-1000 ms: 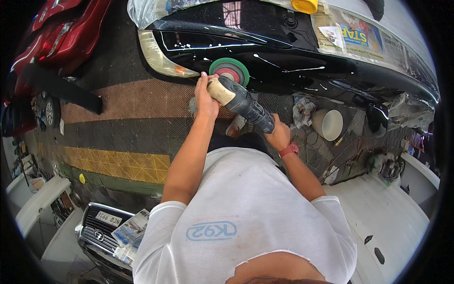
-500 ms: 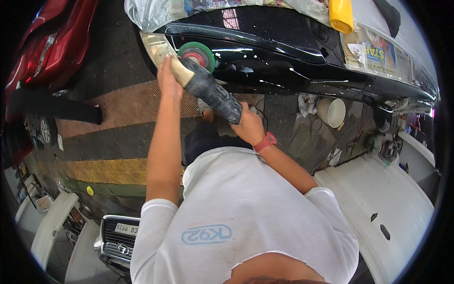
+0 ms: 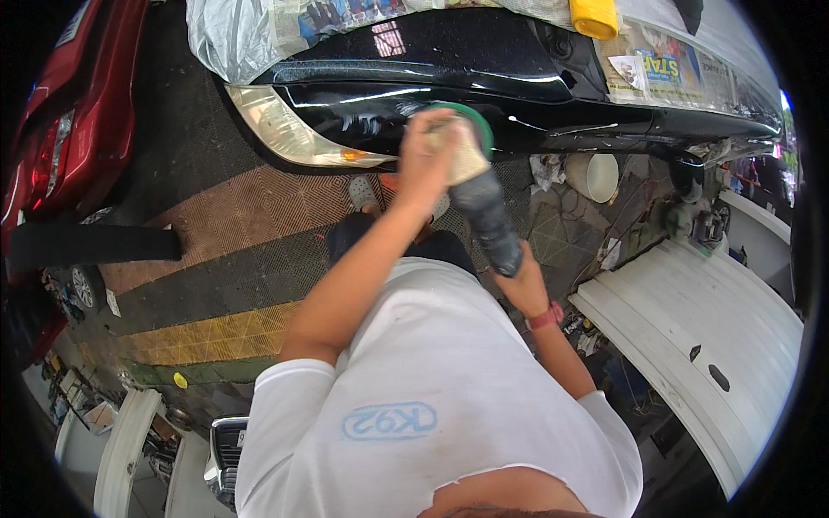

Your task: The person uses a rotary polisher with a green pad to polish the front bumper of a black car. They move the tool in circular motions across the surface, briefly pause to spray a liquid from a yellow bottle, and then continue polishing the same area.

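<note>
Both my hands are on a polisher (image 3: 488,211) with a beige head, a dark grip and a green-edged round pad (image 3: 481,129). My left hand (image 3: 425,164) is closed over the beige head, its fingers slightly blurred. Farther back, my right hand (image 3: 525,285) wraps round the end of the dark grip, with a red watch (image 3: 546,316) on that wrist. The pad is against or very near the glossy black car panel (image 3: 328,99); exact contact is hidden. White streaks (image 3: 358,121) mark the panel left of the pad, and a white splash (image 3: 518,123) lies right of it.
A yellow bottle (image 3: 594,17) lies by newspaper masking (image 3: 665,73) on the car. Its headlight (image 3: 281,128) is left of the polisher. A white bucket (image 3: 592,178) stands on the floor. A large white panel (image 3: 691,328) is at right, a red car (image 3: 82,112) at left.
The polisher has moved right along the black panel, both hands with it, and its grip now points more toward me. Several white drops are gone or smeared, and more of the headlight shows.
</note>
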{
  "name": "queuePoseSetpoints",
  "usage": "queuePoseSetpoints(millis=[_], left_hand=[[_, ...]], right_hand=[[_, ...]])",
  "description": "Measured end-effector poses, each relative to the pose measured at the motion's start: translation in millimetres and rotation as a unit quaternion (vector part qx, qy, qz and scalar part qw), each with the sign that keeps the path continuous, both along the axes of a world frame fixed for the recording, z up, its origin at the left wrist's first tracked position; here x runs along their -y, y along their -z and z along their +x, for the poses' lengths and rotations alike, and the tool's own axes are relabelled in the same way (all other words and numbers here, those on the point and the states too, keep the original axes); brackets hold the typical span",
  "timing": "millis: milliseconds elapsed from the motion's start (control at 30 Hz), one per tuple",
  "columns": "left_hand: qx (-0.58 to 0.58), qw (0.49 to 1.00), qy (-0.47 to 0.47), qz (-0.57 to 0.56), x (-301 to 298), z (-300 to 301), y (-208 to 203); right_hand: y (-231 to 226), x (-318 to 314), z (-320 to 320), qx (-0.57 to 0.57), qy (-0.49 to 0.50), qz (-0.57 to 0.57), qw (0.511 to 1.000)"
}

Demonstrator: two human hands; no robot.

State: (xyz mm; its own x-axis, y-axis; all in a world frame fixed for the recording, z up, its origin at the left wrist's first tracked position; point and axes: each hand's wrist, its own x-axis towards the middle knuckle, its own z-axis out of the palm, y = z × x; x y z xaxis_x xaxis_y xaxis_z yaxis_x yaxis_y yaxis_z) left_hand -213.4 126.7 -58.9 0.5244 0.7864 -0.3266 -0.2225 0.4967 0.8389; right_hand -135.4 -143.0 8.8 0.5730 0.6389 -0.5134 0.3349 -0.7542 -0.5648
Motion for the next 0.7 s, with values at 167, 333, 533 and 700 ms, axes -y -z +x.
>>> queuePoseSetpoints(millis=[167, 333, 533, 700], left_hand=[[0.002, 0.964, 0.133, 0.228, 33, 67, -26], [0.001, 0.980, 0.072, 0.187, 20, 48, -19], [-0.041, 0.988, -0.144, 0.039, -44, -32, 11], [-0.066, 0.963, -0.261, 0.029, -111, -111, 54]], right_hand=[[2, 57, 21, 0.002, 0.101, 0.018, 0.995], [18, 28, 2, -0.005, 0.062, 0.050, 0.997], [32, -59, -33, -0.015, -0.051, 0.033, 0.998], [32, -141, -62, -0.075, -0.158, 0.013, 0.984]])
